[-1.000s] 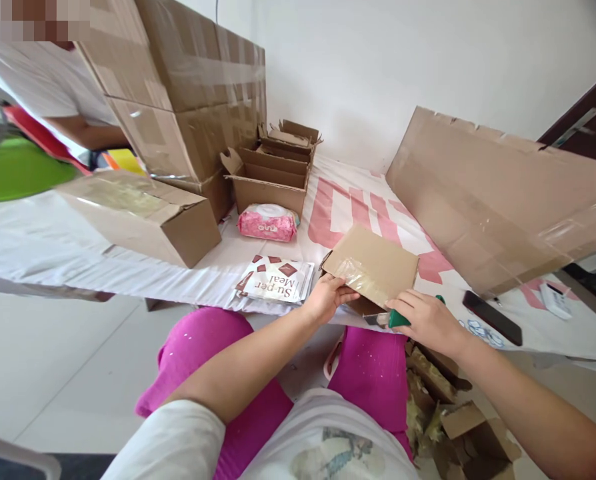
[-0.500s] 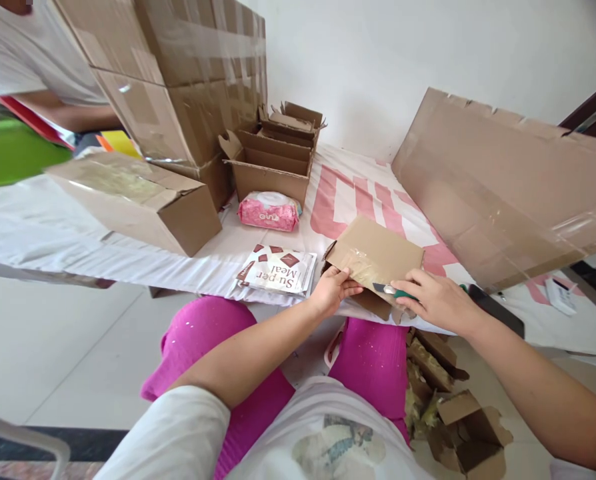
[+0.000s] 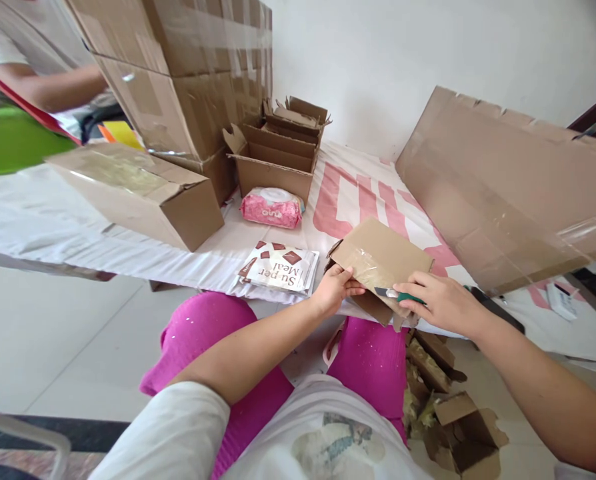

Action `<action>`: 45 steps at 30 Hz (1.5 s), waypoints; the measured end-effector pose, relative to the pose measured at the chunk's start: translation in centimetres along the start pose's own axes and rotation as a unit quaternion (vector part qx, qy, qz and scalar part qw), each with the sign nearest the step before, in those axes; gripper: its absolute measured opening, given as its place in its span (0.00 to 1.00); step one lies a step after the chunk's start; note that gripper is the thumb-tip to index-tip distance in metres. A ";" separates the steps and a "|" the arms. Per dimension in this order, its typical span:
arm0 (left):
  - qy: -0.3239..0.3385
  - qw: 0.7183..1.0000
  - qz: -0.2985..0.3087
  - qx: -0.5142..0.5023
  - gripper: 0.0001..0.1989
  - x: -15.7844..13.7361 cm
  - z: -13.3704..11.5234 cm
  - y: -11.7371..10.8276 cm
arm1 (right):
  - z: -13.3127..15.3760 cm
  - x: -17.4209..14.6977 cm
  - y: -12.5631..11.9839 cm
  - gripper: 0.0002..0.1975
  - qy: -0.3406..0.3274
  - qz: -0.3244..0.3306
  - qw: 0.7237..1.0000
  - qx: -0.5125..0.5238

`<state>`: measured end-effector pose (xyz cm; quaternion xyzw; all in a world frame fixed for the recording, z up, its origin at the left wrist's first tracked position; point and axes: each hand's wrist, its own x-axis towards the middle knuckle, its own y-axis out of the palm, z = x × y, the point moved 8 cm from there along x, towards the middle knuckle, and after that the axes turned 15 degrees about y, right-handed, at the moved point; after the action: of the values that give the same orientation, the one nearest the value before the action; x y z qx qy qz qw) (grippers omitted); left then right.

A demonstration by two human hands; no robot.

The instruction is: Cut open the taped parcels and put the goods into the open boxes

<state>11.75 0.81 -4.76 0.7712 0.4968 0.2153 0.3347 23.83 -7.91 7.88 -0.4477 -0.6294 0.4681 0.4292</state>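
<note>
Cutter [image 3: 408, 297], one, at one carton [image 3: 382, 252]

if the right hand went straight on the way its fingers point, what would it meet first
Likely the left hand, just beyond the tip of the green-handled utility knife in the right hand. Its blade overlaps the cardboard box here; whether they touch is unclear.

White packet [image 3: 279, 269]: "Su per Meal", dark print, upside down to camera. Pink soft pack [image 3: 272, 212]: short white brand lettering, too blurred to read surely. Tablecloth [image 3: 364, 197]: big pink printed shapes, partly covered, can't be read as words.
</note>
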 end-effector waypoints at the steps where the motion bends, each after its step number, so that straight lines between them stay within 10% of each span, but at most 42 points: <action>1: -0.001 1.000 0.002 0.002 0.07 0.0 0.0 0.1 | 0.1 0.0 0.1 0.15 0.000 -0.002 1.000 -0.001; 28: 0.018 1.000 -0.002 0.003 0.13 0.4 -0.2 -0.1 | 2.6 0.2 0.7 0.15 0.007 -0.113 0.992 -0.048; 35: -0.004 0.993 0.115 -0.031 0.27 -1.1 0.9 2.4 | 2.1 0.7 0.9 0.15 0.019 -0.095 0.995 -0.033; 45: -0.023 0.999 0.009 -0.037 0.26 -0.9 2.2 1.6 | 3.2 1.2 1.1 0.16 0.041 -0.095 0.990 -0.095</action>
<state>13.84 -1.11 -5.14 0.7674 0.4742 0.2187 0.3721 20.67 -7.21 6.30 -0.4430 -0.6928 0.3446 0.4528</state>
